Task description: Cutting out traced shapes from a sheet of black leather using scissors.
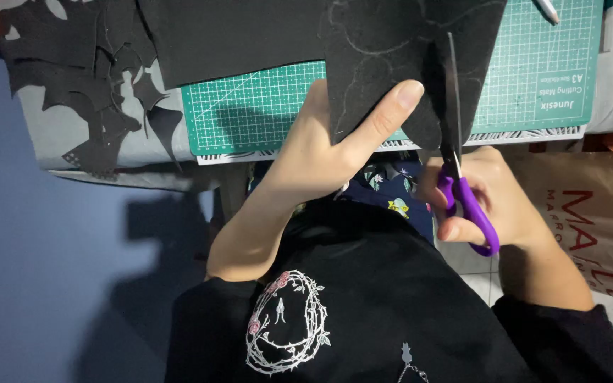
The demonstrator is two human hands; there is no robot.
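Observation:
My left hand (335, 145) pinches the lower edge of a black sheet (399, 50) with faint chalk outlines, thumb on top. My right hand (494, 195) grips purple-handled scissors (462, 191). Their blades (452, 92) point away from me and are closed into the black sheet just right of my left thumb. The sheet hangs over the near edge of a green cutting mat (533, 78).
More black sheet (235, 39) covers the mat's back left. Jagged black offcuts (86, 92) lie on the grey table at left. A brown paper bag (590, 220) stands at right. A white pen tip (548, 10) shows at the top right. Blue floor lies at left.

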